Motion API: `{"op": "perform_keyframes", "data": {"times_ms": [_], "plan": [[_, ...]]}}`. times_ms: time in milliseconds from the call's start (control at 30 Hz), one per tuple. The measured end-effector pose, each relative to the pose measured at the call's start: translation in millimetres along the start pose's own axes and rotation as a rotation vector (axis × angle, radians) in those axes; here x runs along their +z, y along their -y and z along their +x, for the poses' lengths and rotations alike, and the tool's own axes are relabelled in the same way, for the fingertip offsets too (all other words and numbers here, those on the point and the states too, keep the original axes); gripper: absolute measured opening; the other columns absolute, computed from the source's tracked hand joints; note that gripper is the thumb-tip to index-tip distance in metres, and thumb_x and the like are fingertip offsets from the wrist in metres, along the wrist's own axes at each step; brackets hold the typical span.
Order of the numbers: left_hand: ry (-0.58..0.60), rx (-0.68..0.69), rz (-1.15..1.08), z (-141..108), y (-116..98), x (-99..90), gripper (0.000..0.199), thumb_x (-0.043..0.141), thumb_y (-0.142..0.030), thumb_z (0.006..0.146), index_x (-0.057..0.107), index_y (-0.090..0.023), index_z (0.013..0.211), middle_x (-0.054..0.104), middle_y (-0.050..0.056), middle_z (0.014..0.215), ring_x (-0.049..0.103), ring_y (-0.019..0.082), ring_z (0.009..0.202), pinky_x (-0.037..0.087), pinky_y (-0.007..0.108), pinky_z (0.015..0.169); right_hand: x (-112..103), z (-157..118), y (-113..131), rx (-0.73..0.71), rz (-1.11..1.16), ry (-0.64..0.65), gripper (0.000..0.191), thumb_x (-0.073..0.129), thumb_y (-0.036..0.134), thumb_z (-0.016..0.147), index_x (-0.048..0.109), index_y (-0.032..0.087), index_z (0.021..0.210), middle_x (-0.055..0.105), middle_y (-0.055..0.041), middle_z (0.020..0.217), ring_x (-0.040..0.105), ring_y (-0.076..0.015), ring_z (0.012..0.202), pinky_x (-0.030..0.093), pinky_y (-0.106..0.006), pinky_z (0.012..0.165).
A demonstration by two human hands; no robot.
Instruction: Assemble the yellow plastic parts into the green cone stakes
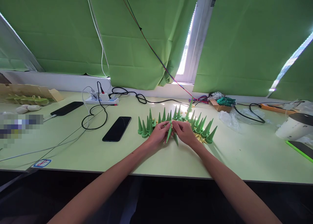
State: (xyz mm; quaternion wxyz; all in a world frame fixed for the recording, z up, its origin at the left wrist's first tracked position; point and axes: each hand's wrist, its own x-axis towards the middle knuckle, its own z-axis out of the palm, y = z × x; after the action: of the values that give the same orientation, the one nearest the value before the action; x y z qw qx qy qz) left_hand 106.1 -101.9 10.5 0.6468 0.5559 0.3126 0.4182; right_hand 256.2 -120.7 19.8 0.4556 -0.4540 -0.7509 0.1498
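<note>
My left hand (160, 132) and my right hand (183, 130) meet over the table, fingers closed around a green cone-shaped piece (169, 134) whose point tilts down toward me. A second green spike (175, 139) sticks out below my right fingers; whether it is held or lies on the table I cannot tell. Around and behind the hands stand several green cones (144, 130), points up on round bases. More upright cones (207, 130) stand to the right. Small yellowish pieces (201, 138) lie among them. My fingers partly hide what they grip.
A black phone (116, 129) lies left of the cones. Behind it are a power strip (102, 101) and looping black cable (141, 98). At right are a small cardboard box (221, 106), clear plastic bags (229, 120) and a white cup-like container (295, 126). The table's front edge runs below my forearms.
</note>
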Motion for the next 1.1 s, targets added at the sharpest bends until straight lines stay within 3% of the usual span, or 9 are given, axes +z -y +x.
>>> {"op": "perform_keyframes", "data": {"times_ms": [200,400,667,733,833,933,1000,1100], "plan": [[-0.025,0.010,0.057,-2.2,-1.8,1.7,0.050,0.062,-0.053,0.082,0.059,-0.014,0.113,0.061,0.000,0.063,0.041,0.005,0.034,0.030,0.020,0.032,0.1,0.5,1.2,-0.004,0.023,-0.003,0.051,0.034,0.048,0.097,0.043,0.019,0.055,0.054,0.0010,0.051,0.042,-0.0106,0.049,0.033,-0.025,0.055],[-0.034,0.083,0.171,-6.2,-6.6,2.8,0.046,0.057,-0.049,0.087,0.053,-0.018,0.120,0.052,-0.006,0.047,0.037,0.007,0.030,0.029,0.019,0.035,1.9,3.1,-1.1,0.082,0.040,-0.118,0.058,0.036,0.053,0.095,0.042,0.019,0.048,0.044,0.0017,0.045,0.040,-0.0105,0.046,0.032,-0.025,0.052],[-0.024,0.192,0.277,-13.7,-12.7,9.6,0.032,0.060,-0.036,0.082,0.057,-0.021,0.111,0.060,-0.002,0.073,0.045,0.006,0.039,0.031,0.019,0.039,1.1,5.4,-5.0,0.230,0.125,-0.210,0.063,0.037,0.051,0.094,0.043,0.020,0.039,0.041,0.0014,0.036,0.044,-0.0120,0.040,0.036,-0.026,0.053],[-0.023,0.203,0.353,-16.1,-13.2,11.7,0.033,0.064,-0.036,0.080,0.058,-0.021,0.108,0.058,-0.003,0.071,0.045,0.005,0.039,0.033,0.020,0.042,1.1,5.4,-5.4,0.227,0.124,-0.209,0.063,0.037,0.051,0.094,0.043,0.021,0.039,0.041,0.0016,0.035,0.043,-0.0120,0.040,0.036,-0.027,0.053],[-0.084,0.260,0.470,-17.5,-12.1,13.8,0.029,0.062,-0.039,0.082,0.061,-0.021,0.105,0.055,-0.004,0.063,0.044,0.007,0.043,0.034,0.021,0.047,1.9,4.9,-5.2,0.207,0.090,-0.190,0.064,0.037,0.050,0.095,0.042,0.020,0.039,0.040,0.0020,0.036,0.042,-0.0115,0.041,0.035,-0.027,0.054],[-0.158,0.313,0.555,-16.2,-10.8,14.2,0.025,0.058,-0.039,0.085,0.066,-0.018,0.096,0.061,0.000,0.068,0.047,0.010,0.049,0.033,0.022,0.049,2.4,4.6,-5.0,0.176,0.030,-0.169,0.062,0.037,0.049,0.095,0.042,0.020,0.041,0.042,0.0020,0.040,0.042,-0.0112,0.043,0.034,-0.027,0.055],[-0.227,0.335,0.584,-15.2,-11.0,13.5,0.022,0.059,-0.036,0.083,0.067,-0.017,0.087,0.064,0.003,0.072,0.049,0.011,0.052,0.035,0.024,0.052,2.0,4.8,-5.9,0.154,0.003,-0.178,0.059,0.036,0.047,0.097,0.045,0.019,0.045,0.045,0.0018,0.044,0.043,-0.0113,0.046,0.033,-0.027,0.056],[-0.336,0.349,0.620,-14.7,-12.3,10.8,0.015,0.061,-0.030,0.077,0.066,-0.016,0.074,0.058,0.001,0.061,0.048,0.013,0.054,0.034,0.024,0.053,0.5,5.1,-9.8,0.119,-0.036,-0.206,0.051,0.036,0.042,0.097,0.047,0.019,0.053,0.048,0.0014,0.049,0.044,-0.0115,0.048,0.031,-0.027,0.054]]}}
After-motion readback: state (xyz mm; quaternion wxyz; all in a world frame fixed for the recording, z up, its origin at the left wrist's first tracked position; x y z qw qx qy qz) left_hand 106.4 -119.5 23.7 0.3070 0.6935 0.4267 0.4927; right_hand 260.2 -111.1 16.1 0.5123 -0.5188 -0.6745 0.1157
